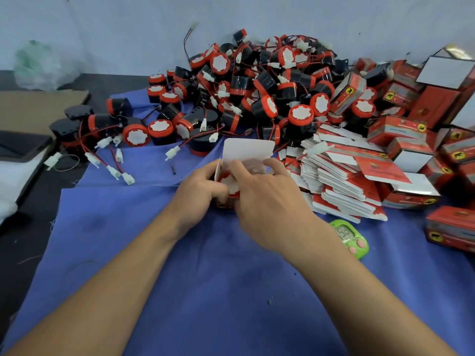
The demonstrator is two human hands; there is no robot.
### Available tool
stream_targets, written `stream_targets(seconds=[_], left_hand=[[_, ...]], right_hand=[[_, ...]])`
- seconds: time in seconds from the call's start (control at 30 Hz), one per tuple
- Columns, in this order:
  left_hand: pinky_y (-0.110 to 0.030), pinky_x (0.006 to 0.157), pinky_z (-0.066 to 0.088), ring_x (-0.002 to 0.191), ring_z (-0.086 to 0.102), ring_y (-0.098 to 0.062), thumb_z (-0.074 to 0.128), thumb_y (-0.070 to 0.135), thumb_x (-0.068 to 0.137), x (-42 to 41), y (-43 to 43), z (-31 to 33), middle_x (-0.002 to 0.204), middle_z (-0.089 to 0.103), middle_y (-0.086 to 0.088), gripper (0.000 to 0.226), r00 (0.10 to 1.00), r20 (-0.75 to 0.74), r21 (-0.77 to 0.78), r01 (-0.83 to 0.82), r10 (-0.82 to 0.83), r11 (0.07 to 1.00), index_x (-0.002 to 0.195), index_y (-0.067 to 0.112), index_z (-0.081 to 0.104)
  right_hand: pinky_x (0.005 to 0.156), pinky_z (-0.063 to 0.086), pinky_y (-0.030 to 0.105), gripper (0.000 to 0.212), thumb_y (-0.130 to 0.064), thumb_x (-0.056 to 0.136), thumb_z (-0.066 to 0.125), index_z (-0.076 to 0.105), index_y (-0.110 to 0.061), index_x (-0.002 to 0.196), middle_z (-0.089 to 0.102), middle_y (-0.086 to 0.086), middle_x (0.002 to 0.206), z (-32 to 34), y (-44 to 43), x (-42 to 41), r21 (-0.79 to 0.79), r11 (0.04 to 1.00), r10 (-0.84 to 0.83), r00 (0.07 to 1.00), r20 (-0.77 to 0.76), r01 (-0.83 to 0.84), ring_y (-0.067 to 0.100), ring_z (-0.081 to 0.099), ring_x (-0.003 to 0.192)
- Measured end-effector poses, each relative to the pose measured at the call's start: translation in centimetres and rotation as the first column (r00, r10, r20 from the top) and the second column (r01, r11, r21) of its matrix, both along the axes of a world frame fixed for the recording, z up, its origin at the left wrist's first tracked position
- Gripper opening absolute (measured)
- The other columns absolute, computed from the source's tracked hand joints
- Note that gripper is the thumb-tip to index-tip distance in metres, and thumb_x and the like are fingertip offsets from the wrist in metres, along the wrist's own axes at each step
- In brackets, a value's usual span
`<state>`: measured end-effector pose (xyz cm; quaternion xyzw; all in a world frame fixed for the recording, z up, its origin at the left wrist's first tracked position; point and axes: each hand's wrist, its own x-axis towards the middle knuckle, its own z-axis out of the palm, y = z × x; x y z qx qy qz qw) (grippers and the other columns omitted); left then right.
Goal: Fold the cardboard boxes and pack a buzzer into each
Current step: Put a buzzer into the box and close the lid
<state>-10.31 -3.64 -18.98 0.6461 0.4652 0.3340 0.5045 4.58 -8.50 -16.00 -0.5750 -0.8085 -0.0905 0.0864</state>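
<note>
— At the middle of the blue cloth [205, 278], what is sitting in the box [246, 150]?
— One buzzer [227, 182], red-and-white face up, with the lid flap standing open. The left grip [200, 188] is clamping the box's left side and the right grip [267, 201] is curling round its right side.
— And around it?
— Loose buzzers [257, 86] are piling up behind, too many to count. Flat blanks [341, 181] and folded boxes [401, 129] are lying to the right, and one green timer [349, 237] is lying by the right forearm.

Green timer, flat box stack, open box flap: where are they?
green timer [344, 233], head view, on its display.
flat box stack [341, 191], head view, on white edges mid-stack.
open box flap [248, 149], head view, middle of the white flap.
</note>
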Motion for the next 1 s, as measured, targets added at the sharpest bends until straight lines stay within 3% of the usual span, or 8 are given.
stream_targets(seconds=[0.13,0.23,0.37,0.47,0.6,0.7,0.83,1.0], left_hand=[[-0.033,0.082,0.054,0.093,0.07,0.001,0.052,0.065,0.072,0.6,-0.3,0.0,0.098,0.076,0.021,0.034,0.988,-0.147,0.105,-0.026,0.042,0.994,0.1,0.054,0.069],[-0.037,0.084,0.056,0.093,0.07,0.001,0.057,0.065,0.078,0.9,-0.1,-0.4,0.097,0.075,0.024,0.026,0.978,-0.185,0.155,-0.07,0.098,0.985,0.1,0.058,0.067],[-0.045,0.095,0.055,0.103,0.069,-0.008,0.062,0.054,0.078,1.1,0.3,-0.6,0.105,0.076,0.017,0.03,0.973,-0.162,0.141,-0.141,0.164,0.98,0.104,0.041,0.071],[-0.039,0.094,0.056,0.105,0.068,-0.007,0.071,0.048,0.084,1.2,0.5,-0.7,0.107,0.075,0.018,0.018,0.977,-0.133,0.121,-0.149,0.165,0.981,0.102,0.045,0.07],[-0.027,0.084,0.053,0.1,0.068,-0.002,0.074,0.033,0.094,1.1,0.8,-1.0,0.104,0.075,0.02,0.015,0.978,-0.124,0.137,-0.153,0.17,0.979,0.097,0.047,0.069],[-0.02,0.075,0.049,0.097,0.067,0.0,0.074,0.035,0.093,1.1,0.8,-0.9,0.102,0.074,0.022,0.014,0.977,-0.127,0.134,-0.155,0.172,0.979,0.096,0.047,0.068],[-0.019,0.077,0.049,0.098,0.068,0.0,0.074,0.032,0.094,1.1,0.8,-1.0,0.103,0.074,0.021,0.015,0.981,-0.095,0.128,-0.155,0.168,0.98,0.1,0.045,0.069],[-0.027,0.078,0.052,0.093,0.07,-0.002,0.076,0.031,0.093,1.0,0.8,-1.1,0.099,0.077,0.017,0.018,0.981,-0.113,0.166,-0.139,0.159,0.976,0.109,0.037,0.074]], right_hand=[[0.122,0.01,0.034,0.048,-0.018,0.083,0.054,0.047,-0.024,0.13,0.072,-0.005,0.084,0.1,0.0,0.3,0.028,1.0,-0.004,0.999,-0.047,0.005,0.021,0.069,0.086],[0.124,-0.007,0.034,0.033,-0.02,0.081,0.066,0.069,-0.024,0.114,0.074,-0.004,0.1,0.1,-0.1,1.2,0.12,0.992,-0.006,0.99,-0.142,0.023,0.019,0.063,0.111],[0.119,0.028,0.047,0.039,-0.022,0.084,0.073,0.07,-0.015,0.122,0.064,0.004,0.135,1.0,-0.4,3.6,0.387,0.877,-0.036,0.843,-0.537,0.284,0.026,0.044,0.131],[0.099,0.042,0.039,0.038,-0.04,0.095,0.063,0.061,-0.03,0.132,0.069,-0.005,0.122,1.9,-0.2,5.6,0.186,0.837,-0.251,0.663,-0.705,0.515,0.021,0.055,0.117],[0.061,0.037,0.019,0.014,-0.036,0.096,0.066,0.062,-0.044,0.085,0.062,-0.018,0.058,1.9,-0.5,5.7,0.071,0.938,-0.127,0.526,-0.841,0.34,0.006,0.053,0.059],[0.059,0.043,0.024,0.008,-0.033,0.095,0.07,0.068,-0.038,0.089,0.07,-0.007,0.063,2.3,-0.4,5.2,0.051,0.966,-0.05,0.38,-0.924,0.252,0.009,0.056,0.055],[0.054,0.046,0.035,0.016,-0.021,0.097,0.067,0.072,-0.026,0.083,0.07,0.002,0.065,2.7,-0.2,5.4,0.076,0.977,-0.01,0.396,-0.918,0.201,0.023,0.057,0.056],[0.056,0.052,0.04,0.014,-0.013,0.095,0.064,0.06,-0.027,0.096,0.069,0.0,0.065,2.6,-0.9,3.5,-0.087,0.981,0.0,0.443,-0.897,-0.176,0.021,0.064,0.06]])
